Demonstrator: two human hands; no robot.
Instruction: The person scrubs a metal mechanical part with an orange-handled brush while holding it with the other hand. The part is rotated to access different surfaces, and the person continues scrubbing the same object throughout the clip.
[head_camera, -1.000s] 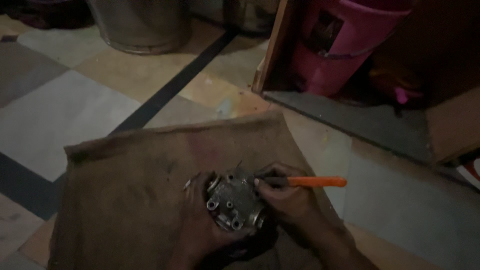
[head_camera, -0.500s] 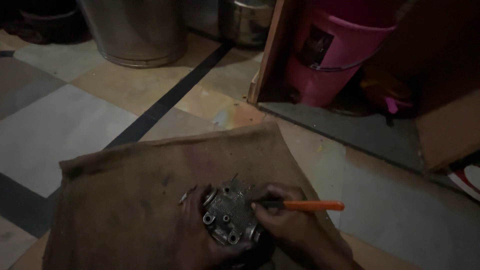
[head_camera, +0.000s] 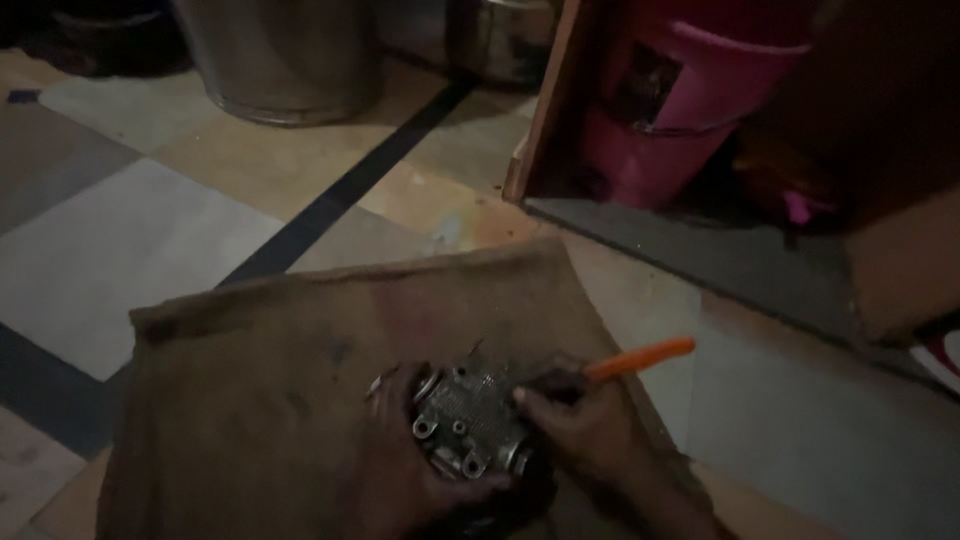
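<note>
Nearest the camera, at the bottom of the view, the left hand (head_camera: 400, 470) cups a grey metal engine part (head_camera: 468, 418), its fingers curled around the part's lower left side and underside. The part is a chunky casting with several round bolt holes and a finely ribbed top face, and it sits over the near right portion of a brown burlap sack (head_camera: 300, 400) spread flat on the floor. Just to the right, the right hand (head_camera: 580, 425) is closed around a tool with an orange handle (head_camera: 640, 358); the handle sticks out up and to the right past the knuckles, while the dark working end points left and meets the top right edge of the part. The tip itself is too dim to make out.

The sack covers much of the lower frame, with its far edge running in a slightly raised fold from left to right. Beyond it lies a tiled floor (head_camera: 140, 250) of pale and tan squares crossed by a dark stripe (head_camera: 350, 190) that runs diagonally toward the upper middle.

Farther back, at the top left, stands a large metal drum (head_camera: 280, 55), and a smaller metal pot (head_camera: 500, 35) is near it. To the upper right, a wooden frame (head_camera: 545, 100) edges a dark recess holding a pink plastic bucket (head_camera: 680, 110).
</note>
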